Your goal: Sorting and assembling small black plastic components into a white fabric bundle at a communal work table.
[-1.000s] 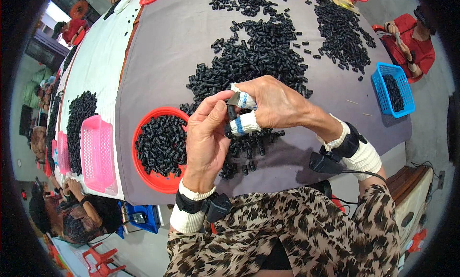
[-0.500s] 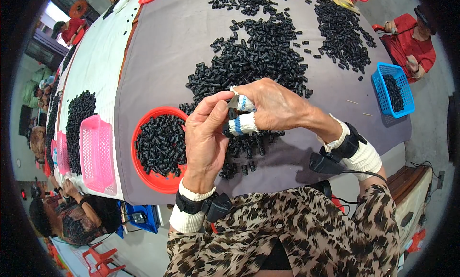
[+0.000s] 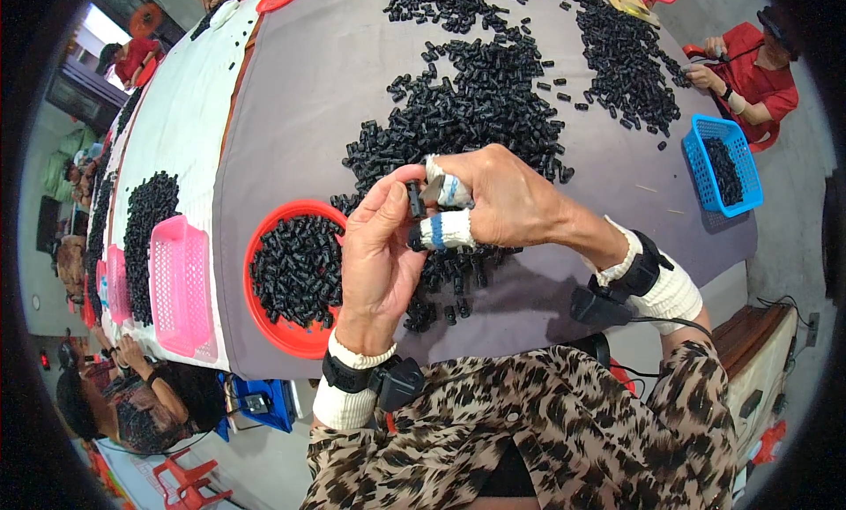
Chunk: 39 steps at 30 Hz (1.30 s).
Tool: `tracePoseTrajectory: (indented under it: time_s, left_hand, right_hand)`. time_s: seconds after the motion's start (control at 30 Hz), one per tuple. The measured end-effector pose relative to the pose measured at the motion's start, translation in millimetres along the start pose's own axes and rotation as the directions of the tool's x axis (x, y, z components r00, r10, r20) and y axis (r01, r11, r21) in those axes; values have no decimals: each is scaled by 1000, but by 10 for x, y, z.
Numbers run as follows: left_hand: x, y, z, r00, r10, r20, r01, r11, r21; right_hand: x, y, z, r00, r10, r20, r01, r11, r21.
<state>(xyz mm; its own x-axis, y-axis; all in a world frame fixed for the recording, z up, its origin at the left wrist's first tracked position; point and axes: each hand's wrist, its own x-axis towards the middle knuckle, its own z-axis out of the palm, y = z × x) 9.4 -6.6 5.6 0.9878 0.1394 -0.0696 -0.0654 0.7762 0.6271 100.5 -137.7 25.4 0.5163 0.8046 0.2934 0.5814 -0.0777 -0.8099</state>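
My left hand (image 3: 374, 254) pinches a small black plastic cylinder (image 3: 414, 199) between thumb and forefinger, long axis upright. My right hand (image 3: 493, 197), fingers taped, closes on it from the right. Beneath lie loose black pieces (image 3: 458, 113) on grey cloth (image 3: 300, 96); a round red tray (image 3: 295, 276) sits left.

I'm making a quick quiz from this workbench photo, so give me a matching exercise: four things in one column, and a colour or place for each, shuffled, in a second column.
Things:
1. round tray
2. slotted basket
3. mesh basket
4. small black part

Descriptions:
A. blue, at the table's right edge
B. pinched between the left hand and the right hand
C. red, filled with black pieces
D. pink, left of the red tray

Pairs: 1-C, 2-D, 3-A, 4-B
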Motion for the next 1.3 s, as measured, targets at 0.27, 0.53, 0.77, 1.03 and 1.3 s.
tracePoseTrajectory:
  time_s: [0.27,0.53,0.77,1.03,1.3]
  left_hand:
    - [7,6,-55,1000,-13,13,13,1000,8]
    - [48,-9,-27,999,-13,-32,16,995,94]
    - [27,-33,-53,1000,-27,-3,26,1000,-9]
    - [27,-29,-88,999,-35,15,35,999,9]
    - [24,-34,-76,1000,-11,-15,11,999,30]
  right_hand:
    - [19,-72,-82,993,117,-12,-117,993,-4]
    - [6,-60,-88,990,140,-21,-140,990,-20]
    - [15,58,-74,994,93,59,-94,995,20]
    - [48,30,-68,991,89,103,-87,996,-23]
    - [56,25,-62,987,89,130,-87,996,-20]
